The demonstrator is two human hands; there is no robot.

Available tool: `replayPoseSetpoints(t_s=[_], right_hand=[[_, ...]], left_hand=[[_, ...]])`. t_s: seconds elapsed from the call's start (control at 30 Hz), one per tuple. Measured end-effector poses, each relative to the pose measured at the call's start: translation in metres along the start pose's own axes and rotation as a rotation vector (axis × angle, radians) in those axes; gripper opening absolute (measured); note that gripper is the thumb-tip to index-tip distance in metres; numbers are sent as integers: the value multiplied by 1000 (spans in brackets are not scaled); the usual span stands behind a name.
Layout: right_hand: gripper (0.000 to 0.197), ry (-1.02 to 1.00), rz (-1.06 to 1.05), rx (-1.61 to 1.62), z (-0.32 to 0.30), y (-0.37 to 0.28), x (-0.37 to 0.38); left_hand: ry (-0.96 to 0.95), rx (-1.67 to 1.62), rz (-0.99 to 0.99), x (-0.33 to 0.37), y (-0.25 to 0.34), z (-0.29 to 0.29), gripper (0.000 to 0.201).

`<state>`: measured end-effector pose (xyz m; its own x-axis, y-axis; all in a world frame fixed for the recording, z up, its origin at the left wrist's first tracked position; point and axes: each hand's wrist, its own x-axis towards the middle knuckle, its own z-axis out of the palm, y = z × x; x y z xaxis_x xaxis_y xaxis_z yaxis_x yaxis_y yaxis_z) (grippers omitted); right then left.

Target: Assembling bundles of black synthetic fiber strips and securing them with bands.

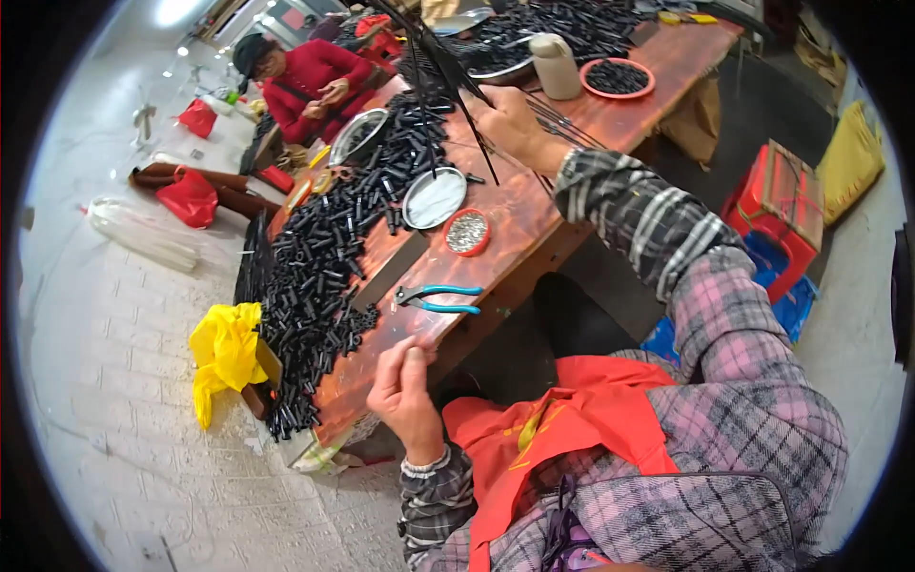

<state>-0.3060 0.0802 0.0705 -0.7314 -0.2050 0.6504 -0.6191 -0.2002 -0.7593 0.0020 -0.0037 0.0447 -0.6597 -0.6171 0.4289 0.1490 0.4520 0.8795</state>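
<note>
My left hand (pixel 405 396) is held over the near edge of the table, its fingers curled and thumb pressed against them; whatever they may pinch is too small to make out. My right hand (pixel 515 129) reaches to the far side of the table, closed around a bundle of thin black rods (pixel 440 65) that fans upward, a few ends pointing down. Between my hands lie pliers with blue handles (pixel 438 298), a red bowl of small silvery pieces (pixel 467 232) and a round dish with whitish contents (pixel 435 198).
A long heap of short black tubular parts (pixel 315 276) covers the table's left side. A flat metal bar (pixel 391 272) lies beside it. Farther off are a beige jug (pixel 555 67), a red bowl of black pieces (pixel 618 78) and a person in red (pixel 319 86). A red stool (pixel 777 224) stands right.
</note>
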Motion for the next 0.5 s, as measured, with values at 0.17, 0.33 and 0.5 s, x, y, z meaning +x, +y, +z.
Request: replayPoseSetpoints(t_s=[0.17, 0.33, 0.5], right_hand=[[28, -334, -44, -175, 7, -44, -7], [19, -617, -188, -235, -5, -92, -23], [13, -703, -296, -214, -1, -105, -47]], left_hand=[[-248, -204, 40, 12, 40, 19, 15], [-409, -251, -1, 27, 68, 48, 17], [-177, -445, -175, 54, 63, 64, 35]])
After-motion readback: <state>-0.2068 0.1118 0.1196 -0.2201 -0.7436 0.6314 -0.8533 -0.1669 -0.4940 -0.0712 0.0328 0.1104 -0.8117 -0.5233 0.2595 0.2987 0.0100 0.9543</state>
